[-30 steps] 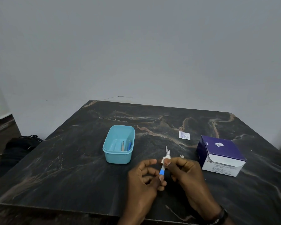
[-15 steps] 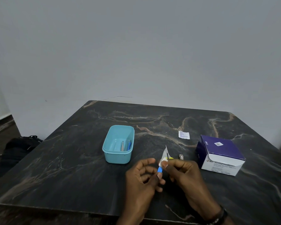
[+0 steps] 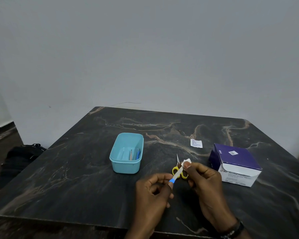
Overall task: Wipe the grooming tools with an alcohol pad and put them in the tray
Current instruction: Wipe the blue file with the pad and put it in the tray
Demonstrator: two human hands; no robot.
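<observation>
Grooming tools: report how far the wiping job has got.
Done: two tools lie in the tray. In hand: left hand holds a blue-handled tool while right hand pinches the pad on it. Left: yellow scissors on the table.

The table [image 3: 76, 169] at the centre of the frame has a dark stone-like top, marble-patterned with tan veins and a smooth, low-sheen finish. The tray [image 3: 126, 167], left of centre, is turquoise plastic, smooth and slightly glossy. The box [image 3: 236, 163], at the right, is cardboard, matt, printed purple and white. The sachet [image 3: 196, 143], above the box to its left, looks like printed white paper or foil; which one cannot be told. The alcohol pad [image 3: 186, 162] is a soft white fibrous material. The scissors [image 3: 177, 170] have yellow plastic handles and bright metal blades. The wall [image 3: 145, 49] is matt and painted.
</observation>
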